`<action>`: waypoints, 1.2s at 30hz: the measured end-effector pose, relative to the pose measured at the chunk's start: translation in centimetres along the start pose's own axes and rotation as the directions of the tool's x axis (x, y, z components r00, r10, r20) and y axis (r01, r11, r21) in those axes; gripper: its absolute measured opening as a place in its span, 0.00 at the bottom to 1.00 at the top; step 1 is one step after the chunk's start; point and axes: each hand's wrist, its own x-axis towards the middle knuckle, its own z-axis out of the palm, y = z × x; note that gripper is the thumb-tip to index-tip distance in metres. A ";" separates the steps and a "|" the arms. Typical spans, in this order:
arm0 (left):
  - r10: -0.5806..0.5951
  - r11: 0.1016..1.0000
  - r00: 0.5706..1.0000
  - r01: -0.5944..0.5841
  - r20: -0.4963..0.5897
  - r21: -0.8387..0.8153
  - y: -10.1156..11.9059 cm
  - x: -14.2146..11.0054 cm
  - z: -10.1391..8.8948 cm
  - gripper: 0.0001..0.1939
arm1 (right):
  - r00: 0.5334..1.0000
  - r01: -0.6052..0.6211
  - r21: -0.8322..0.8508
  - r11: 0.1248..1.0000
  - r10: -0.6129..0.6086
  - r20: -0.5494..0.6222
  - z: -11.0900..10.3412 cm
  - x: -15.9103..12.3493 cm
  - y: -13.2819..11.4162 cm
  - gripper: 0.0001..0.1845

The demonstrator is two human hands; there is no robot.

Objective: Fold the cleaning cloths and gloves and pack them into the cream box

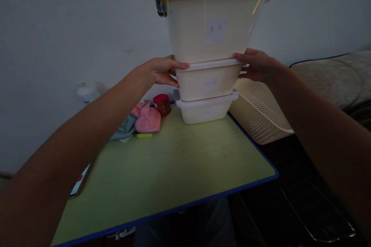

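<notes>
Three cream plastic boxes stand stacked at the far end of a green table [174, 170]. The top box [211, 23] is the largest, with a grey lid and a paper label. Under it sit the middle box [208, 83] and the small bottom box [205, 110]. My left hand [162, 70] grips the left end of the middle box at its lid rim, fingers curled around it. My right hand [256, 65] holds the right end of the same box at the rim, under the top box.
A red cup-like holder [161, 104] and pink and grey cloths [142, 120] lie left of the stack. A white perforated basket [261, 112] stands off the table's right edge. A white wall is close behind. A beige cushion [327, 81] is at right.
</notes>
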 end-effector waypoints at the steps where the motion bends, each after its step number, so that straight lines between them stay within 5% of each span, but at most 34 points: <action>1: -0.095 0.995 0.994 0.096 0.054 -0.012 0.0 0.4 -0.2 0.20 | 1.000 0.000 0.000 1.000 0.000 -0.002 -0.1 0.4 0.1 0.25; 3: -0.240 0.969 0.964 0.245 0.116 -0.032 0.1 1.0 -0.5 0.21 | 1.000 -0.008 0.004 1.000 0.008 -0.013 -0.1 1.1 0.3 0.26; 7: -0.295 0.954 0.955 0.297 0.040 -0.047 0.3 2.0 -0.4 0.22 | 1.000 -0.022 -0.003 1.000 0.022 -0.017 -0.3 2.4 0.6 0.28; 25: -0.331 0.943 0.941 0.328 -0.071 -0.045 -0.2 4.5 -0.5 0.24 | 1.000 -0.008 0.012 1.000 0.009 -0.016 -1.5 6.8 2.2 0.22; 36: -0.302 0.952 0.949 0.296 -0.088 -0.074 -0.4 4.6 -0.5 0.24 | 1.000 0.004 -0.028 1.000 -0.004 0.001 -1.7 6.8 2.0 0.17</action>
